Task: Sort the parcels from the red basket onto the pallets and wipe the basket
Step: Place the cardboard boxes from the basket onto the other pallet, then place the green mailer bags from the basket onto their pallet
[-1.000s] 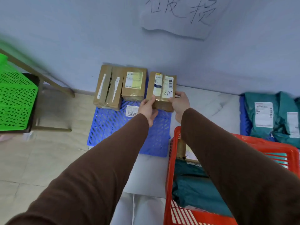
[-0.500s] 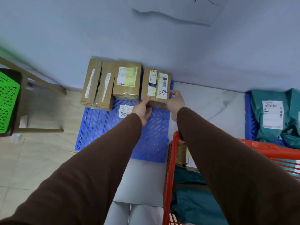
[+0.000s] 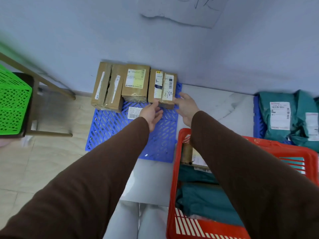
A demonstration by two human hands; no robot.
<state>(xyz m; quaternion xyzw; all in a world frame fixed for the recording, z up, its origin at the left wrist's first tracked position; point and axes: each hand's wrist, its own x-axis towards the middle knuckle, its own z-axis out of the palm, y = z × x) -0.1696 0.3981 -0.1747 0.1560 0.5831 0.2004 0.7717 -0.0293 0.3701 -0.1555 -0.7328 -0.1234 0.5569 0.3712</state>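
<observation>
A brown box marked "8732" [image 3: 163,87] stands on the left blue pallet [image 3: 120,131] against the wall, to the right of two other brown boxes [image 3: 107,87] [image 3: 136,81]. My left hand [image 3: 151,112] is at its lower left corner, fingers relaxed, thumb touching the box. My right hand [image 3: 186,107] touches its lower right edge with straight fingertips. The red basket [image 3: 177,169] sits under my right arm and holds teal mailer bags [image 3: 198,199] and a brown parcel [image 3: 187,152].
A second blue pallet [image 3: 258,118] at the right carries teal mailer bags [image 3: 279,116]. A green basket [image 3: 13,100] rests on a stool at the left. A loose white label [image 3: 134,112] lies on the left pallet. The blue wall is close behind the boxes.
The "8732" box went down onto the pallet beside the other boxes. Both hands loosened their grip on it and drew back slightly toward me.
</observation>
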